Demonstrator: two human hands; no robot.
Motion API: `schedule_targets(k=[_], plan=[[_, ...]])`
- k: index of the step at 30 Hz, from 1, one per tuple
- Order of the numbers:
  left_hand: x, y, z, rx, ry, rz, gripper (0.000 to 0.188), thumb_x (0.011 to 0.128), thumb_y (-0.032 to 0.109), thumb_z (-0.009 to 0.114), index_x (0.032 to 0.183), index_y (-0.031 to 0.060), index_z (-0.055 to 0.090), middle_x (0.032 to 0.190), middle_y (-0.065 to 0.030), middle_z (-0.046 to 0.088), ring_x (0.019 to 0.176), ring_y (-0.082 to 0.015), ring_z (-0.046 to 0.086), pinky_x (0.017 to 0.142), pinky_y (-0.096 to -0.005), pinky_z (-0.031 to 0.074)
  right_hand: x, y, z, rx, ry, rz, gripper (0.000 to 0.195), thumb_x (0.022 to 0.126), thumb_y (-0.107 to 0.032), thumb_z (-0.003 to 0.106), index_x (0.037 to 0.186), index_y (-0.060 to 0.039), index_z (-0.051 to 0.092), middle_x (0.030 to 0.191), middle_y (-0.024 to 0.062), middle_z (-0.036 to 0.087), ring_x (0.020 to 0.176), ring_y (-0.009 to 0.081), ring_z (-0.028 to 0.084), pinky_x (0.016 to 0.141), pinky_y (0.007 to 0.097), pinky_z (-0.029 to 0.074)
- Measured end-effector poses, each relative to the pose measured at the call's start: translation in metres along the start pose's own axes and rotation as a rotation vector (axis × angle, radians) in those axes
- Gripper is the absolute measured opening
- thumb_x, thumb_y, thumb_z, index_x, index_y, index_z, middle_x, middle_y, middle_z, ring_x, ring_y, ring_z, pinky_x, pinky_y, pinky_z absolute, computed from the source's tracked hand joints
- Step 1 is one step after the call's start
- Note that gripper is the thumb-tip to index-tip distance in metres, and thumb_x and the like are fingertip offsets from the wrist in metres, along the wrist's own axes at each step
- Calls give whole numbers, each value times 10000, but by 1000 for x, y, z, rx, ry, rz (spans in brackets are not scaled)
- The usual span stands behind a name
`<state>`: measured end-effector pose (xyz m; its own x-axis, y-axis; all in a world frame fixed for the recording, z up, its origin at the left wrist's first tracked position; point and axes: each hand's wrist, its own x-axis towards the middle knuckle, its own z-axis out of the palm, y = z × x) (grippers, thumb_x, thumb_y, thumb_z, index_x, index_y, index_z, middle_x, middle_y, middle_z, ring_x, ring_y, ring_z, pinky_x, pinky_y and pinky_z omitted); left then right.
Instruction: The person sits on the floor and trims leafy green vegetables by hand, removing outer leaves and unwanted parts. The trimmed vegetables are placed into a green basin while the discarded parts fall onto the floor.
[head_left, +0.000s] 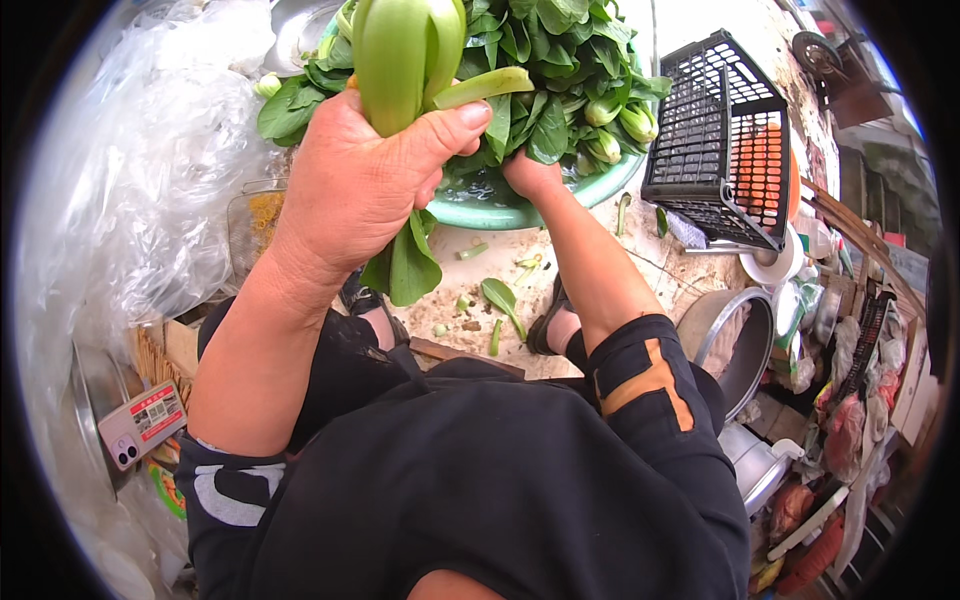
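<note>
Raised close to the camera, my left hand (360, 169) is closed around a head of bok choy (397, 56), its pale green base up and its leaves hanging below the fist. A cut-ended stalk (487, 86) sticks out sideways above my thumb. My right hand (531, 176) reaches into a light green plastic basin (499, 216), its fingers hidden under leaves. Water (480, 189) shows near the rim, and a large pile of bok choy (555, 75) fills the basin. Whether the right fingers grip anything is out of sight.
Leaf scraps (501, 300) litter the floor between my feet. Black plastic crates (694, 127) stand right of the basin, a metal pot (731, 330) below them. Clear plastic sheeting (150, 165) bulges at left, near a wire basket (255, 225) and a phone (142, 424).
</note>
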<state>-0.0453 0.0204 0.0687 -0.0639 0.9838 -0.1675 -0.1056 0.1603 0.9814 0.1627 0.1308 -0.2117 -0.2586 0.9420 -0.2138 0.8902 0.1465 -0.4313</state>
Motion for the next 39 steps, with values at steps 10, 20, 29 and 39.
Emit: schedule_targets(k=[10,20,29,39], plan=[[-1,5,-2,-203,-254,-252,457,1011,467,559,924,22,610,715,-32,572,462,-39,434,468,-188,398,-31,-25,-36,62,-264,167,645,777,-376,756,1279,-11,582,1220,210,657,1137,355,628,992,401,489],[2,-3,-12,123,-226,-112,395,920,427,693,885,41,615,729,-21,580,512,-102,523,490,-255,453,-32,-27,-36,-50,-247,135,502,818,-333,723,1207,-42,596,1180,201,678,1128,368,633,981,433,499],[-7,-25,-12,1461,-169,407,210,804,33,616,1007,85,599,866,-122,648,761,-325,699,636,-429,555,-34,-24,-45,-141,-107,-37,263,803,-112,590,1051,-112,678,1082,186,694,1027,398,660,894,451,542],[3,-16,-13,1001,-117,227,296,816,144,698,1085,42,628,922,-192,697,884,-375,677,775,-437,553,-33,-19,-43,-190,-94,69,289,820,-142,615,1103,-147,675,1131,164,679,1082,382,638,956,439,512]])
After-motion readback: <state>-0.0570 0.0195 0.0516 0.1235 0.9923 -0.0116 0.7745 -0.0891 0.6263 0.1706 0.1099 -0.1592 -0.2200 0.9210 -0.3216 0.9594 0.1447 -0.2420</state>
